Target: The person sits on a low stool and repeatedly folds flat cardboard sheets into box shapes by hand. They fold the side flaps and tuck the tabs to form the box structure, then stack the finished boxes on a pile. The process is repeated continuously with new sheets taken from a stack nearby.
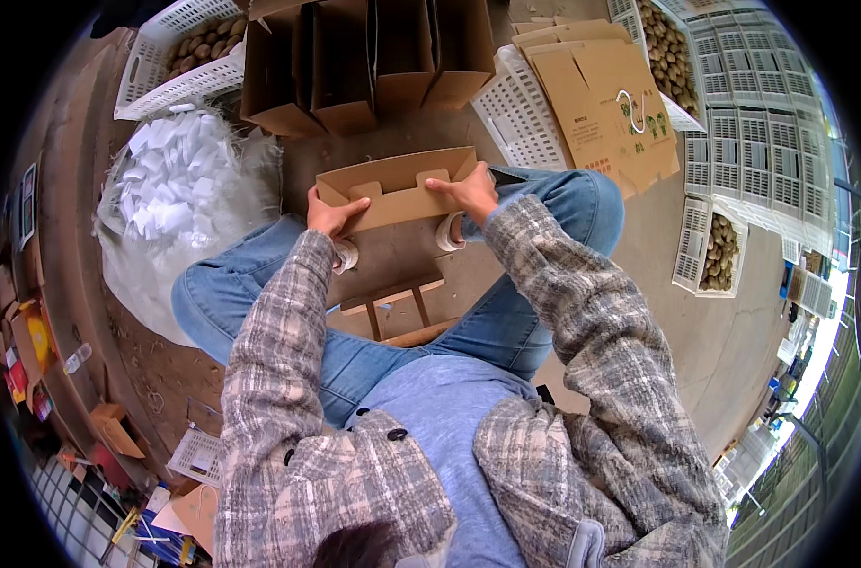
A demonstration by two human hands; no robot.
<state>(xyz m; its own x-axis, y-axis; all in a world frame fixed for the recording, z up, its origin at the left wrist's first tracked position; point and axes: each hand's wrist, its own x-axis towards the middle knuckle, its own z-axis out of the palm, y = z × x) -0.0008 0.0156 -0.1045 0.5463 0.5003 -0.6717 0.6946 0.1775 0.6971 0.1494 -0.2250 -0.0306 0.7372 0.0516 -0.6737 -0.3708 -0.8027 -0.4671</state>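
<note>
Between my knees I hold a brown cardboard box (404, 206) by its two ends. My left hand (332, 212) grips the left end, its thumb resting on a small inner flap. At the right end, my right hand (470, 193) is closed around the edge with the thumb over another flap. The box's underside is hidden. Ahead of it stand several open, upright cardboard boxes (350, 112) in a row.
On the left, a white woven sack (132, 275) bulges with white pieces. Flattened cartons (591, 104) lie on a white crate (515, 109) at right. Crates of brown roundish produce (721, 251) stand around. A low wooden stool (421, 334) is under me.
</note>
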